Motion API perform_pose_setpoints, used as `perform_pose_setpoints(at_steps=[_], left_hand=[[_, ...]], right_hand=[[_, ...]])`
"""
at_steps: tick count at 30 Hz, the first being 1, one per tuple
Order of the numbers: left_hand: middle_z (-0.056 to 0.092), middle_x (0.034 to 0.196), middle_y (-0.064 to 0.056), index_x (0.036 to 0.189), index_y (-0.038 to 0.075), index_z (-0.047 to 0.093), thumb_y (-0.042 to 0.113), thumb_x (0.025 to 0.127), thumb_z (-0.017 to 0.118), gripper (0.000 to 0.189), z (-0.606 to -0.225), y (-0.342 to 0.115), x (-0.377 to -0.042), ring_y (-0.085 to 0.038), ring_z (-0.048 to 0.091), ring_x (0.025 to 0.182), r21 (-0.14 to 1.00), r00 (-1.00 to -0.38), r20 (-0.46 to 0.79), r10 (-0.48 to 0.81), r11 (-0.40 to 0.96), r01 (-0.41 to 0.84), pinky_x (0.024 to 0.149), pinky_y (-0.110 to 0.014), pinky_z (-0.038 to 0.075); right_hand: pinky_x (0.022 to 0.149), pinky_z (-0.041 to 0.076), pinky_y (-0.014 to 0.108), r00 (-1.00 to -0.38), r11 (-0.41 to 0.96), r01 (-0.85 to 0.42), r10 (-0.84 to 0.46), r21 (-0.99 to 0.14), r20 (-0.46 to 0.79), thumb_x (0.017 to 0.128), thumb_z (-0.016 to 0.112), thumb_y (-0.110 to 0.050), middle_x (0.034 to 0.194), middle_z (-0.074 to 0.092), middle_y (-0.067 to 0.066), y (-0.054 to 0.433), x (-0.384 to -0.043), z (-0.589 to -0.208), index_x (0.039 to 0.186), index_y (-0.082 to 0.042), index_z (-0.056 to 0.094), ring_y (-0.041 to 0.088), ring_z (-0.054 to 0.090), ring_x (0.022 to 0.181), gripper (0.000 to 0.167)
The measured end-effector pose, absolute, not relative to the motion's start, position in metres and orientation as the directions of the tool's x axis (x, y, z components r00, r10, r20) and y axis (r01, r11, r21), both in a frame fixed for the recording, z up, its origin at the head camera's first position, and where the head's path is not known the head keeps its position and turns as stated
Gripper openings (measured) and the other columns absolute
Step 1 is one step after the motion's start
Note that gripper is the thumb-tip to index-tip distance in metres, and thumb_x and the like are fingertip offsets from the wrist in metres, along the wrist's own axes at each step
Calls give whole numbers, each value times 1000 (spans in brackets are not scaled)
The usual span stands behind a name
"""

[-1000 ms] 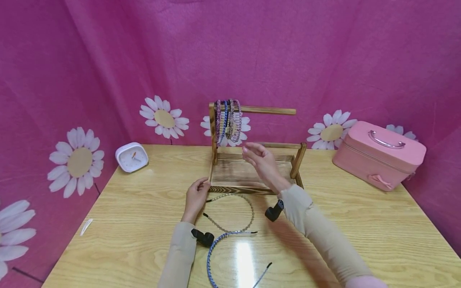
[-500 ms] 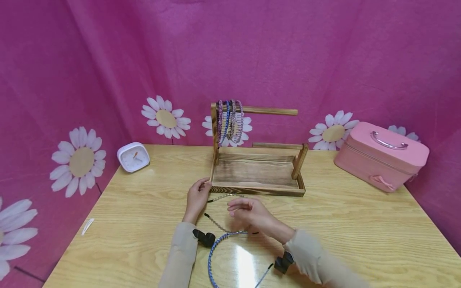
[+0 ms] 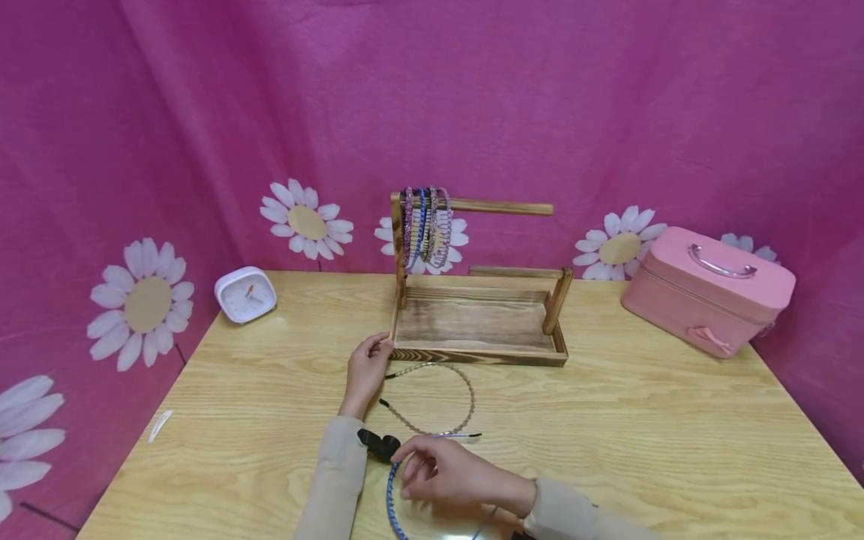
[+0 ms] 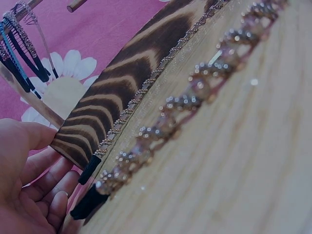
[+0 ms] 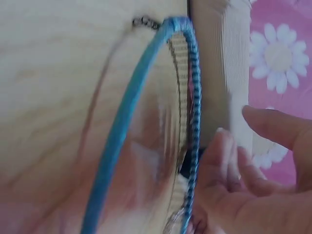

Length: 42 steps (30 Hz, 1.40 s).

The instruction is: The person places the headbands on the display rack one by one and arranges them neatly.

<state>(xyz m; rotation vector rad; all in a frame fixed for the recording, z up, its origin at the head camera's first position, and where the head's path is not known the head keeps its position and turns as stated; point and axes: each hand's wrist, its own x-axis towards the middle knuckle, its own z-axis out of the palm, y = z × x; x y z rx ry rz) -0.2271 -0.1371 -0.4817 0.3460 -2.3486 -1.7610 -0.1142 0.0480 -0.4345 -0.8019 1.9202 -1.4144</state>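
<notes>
**Clearly nearer the right hand (image 3: 451,477) than the left hand (image 3: 367,375)**

Had the blue band (image 3: 389,499) lying on the table (image 3: 641,405), with its curve just left of the right hand's fingertips and its tips pointing right: long axis roughly crosswise, partly hidden by that hand. Could not tell contact from gap there. Grasped nothing visible with the right hand, loosely bent, with thumb and forefinger parted. Pinched the near left corner of the rack (image 3: 479,357) with the left hand, beyond the blue band and beside the beige band (image 3: 472,390).
</notes>
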Motion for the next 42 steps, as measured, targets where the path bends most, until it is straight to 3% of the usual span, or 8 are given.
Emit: perform_pose_setpoints(at_steps=[10, 15, 19, 27, 32, 42], left_hand=[[65, 108, -17, 123, 3, 65, 17, 97, 57, 31, -482, -138, -227, -21, 56, 94, 958, -956, 3, -292, 274, -81, 80, -27, 43], [65, 108, -17, 123, 3, 66, 17, 97, 57, 31, -482, -138, -227, -22, 56, 94, 957, -957, 13, -288, 282, -72, 80, -27, 43], [65, 107, -17, 123, 2, 66, 17, 97, 57, 31, -483, -138, -228, -21, 56, 93, 957, -957, 15, -288, 283, -70, 79, -27, 43], [66, 108, -17, 124, 2, 65, 17, 97, 57, 32, -481, -138, -227, -23, 57, 95, 956, -958, 11, -287, 284, -74, 81, -28, 43], [66, 107, -17, 122, 1, 66, 16, 96, 57, 31, -480, -138, -227, -23, 57, 95, 957, -955, 17, -297, 282, -71, 81, -27, 43], [66, 106, -17, 122, 2, 66, 16, 96, 58, 31, -481, -138, -227, -21, 56, 93, 958, -954, 11, -300, 278, -76, 79, -26, 43]], right_hand=[[66, 44, 14, -503, 390, -202, -829, -898, -246, 85, 74, -8, 85, 59, -6, 42, -96, -437, 121, -15, 60, -4, 51, 67, 39], [65, 45, 11, -493, 393, -384, -853, -836, -174, 84, 73, -7, 85, 62, -5, 39, -92, -439, 118, -14, 62, -10, 48, 66, 36], [65, 45, 11, -501, 378, -349, -849, -858, -170, 83, 71, -2, 83, 64, -2, 39, -90, -440, 116, -12, 63, -9, 48, 65, 35], [62, 44, 14, -565, 351, -212, -806, -912, -179, 81, 69, -1, 80, 63, -2, 47, -89, -436, 114, -14, 64, -6, 50, 64, 36], [63, 45, 14, -616, 297, -218, -781, -930, -105, 81, 66, 1, 81, 64, -1, 59, -86, -426, 116, -11, 63, -7, 51, 66, 37], [62, 44, 13, -756, 163, -175, -654, -971, 26, 74, 60, 9, 88, 61, 5, 98, -83, -405, 124, 4, 58, -2, 54, 74, 50]])
